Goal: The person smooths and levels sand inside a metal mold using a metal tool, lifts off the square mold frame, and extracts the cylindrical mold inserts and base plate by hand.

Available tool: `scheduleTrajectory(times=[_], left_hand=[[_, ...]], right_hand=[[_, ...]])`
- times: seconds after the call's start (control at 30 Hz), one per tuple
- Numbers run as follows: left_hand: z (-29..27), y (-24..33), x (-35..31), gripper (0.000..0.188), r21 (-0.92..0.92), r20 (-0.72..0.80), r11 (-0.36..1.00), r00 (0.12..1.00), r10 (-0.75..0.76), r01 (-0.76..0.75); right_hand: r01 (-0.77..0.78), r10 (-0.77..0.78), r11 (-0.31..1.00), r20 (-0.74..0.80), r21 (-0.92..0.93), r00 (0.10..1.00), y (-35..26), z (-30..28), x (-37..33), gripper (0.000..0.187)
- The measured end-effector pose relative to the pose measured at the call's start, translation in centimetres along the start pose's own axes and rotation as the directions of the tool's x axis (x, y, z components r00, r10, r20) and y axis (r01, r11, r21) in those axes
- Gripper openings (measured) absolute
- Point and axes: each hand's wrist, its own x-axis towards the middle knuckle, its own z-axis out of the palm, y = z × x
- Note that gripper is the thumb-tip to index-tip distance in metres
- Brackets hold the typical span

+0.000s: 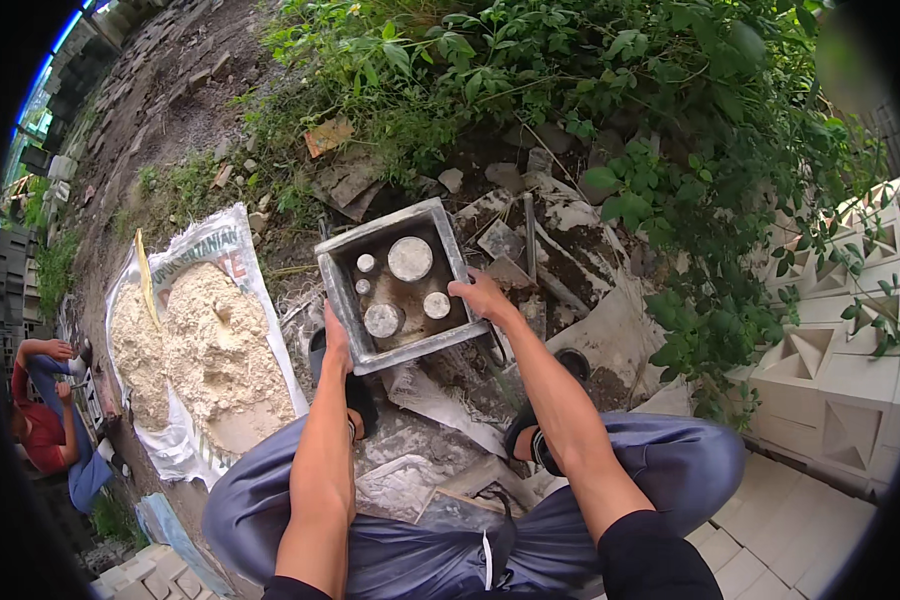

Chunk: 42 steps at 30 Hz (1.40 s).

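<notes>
A squatting worker's left hand (336, 335) and right hand (478, 295) clasp opposite rims of a square grey mould (402, 284), which could slip and tip onto the sandalled feet just below

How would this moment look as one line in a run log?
left hand: grips mould left rim | right hand: grips right rim | mould: square, grey, on ground | beside: powder pile
</notes>
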Motion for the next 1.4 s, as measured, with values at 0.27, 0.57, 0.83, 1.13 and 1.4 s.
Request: scheduleTrajectory(times=[0.27, 0.57, 0.83, 1.13, 1.4], left_hand=[[0.8, 0.2, -0.4, 0.067, 0.021, -0.090, 0.999, 0.995, -0.031, 0.033], [1.2, 0.4, -0.5, 0.066, 0.037, -0.075, 0.999, 0.997, 0.017, -0.014], [2.0, 0.0, -1.7, 0.084, 0.125, -0.142, 0.992, 0.990, 0.001, 0.017], [2.4, 0.7, -2.0, 0.083, 0.112, -0.005, 0.993, 0.999, 0.037, -0.036], [3.1, 0.2, -2.5, 0.089, 0.200, -0.087, 0.979, 0.994, 0.062, -0.044]], right_hand=[[0.081, -0.080, 0.996, 0.023, -0.044, 0.997, -1.8, -1.5, -0.5, 0.105], [-0.021, 0.021, 1.000, 0.021, 0.018, 1.000, -0.7, -0.7, -1.4, 0.091], [-0.138, 0.136, 0.990, -0.080, -0.014, 0.987, -1.1, -0.6, -2.7, 0.087], [-0.221, 0.222, 0.970, 0.003, -0.101, 0.975, -4.6, -1.9, -3.6, 0.089], [-0.124, 0.111, 0.978, -0.084, -0.168, 0.990, -0.1, -1.8, -1.6, 0.070]])
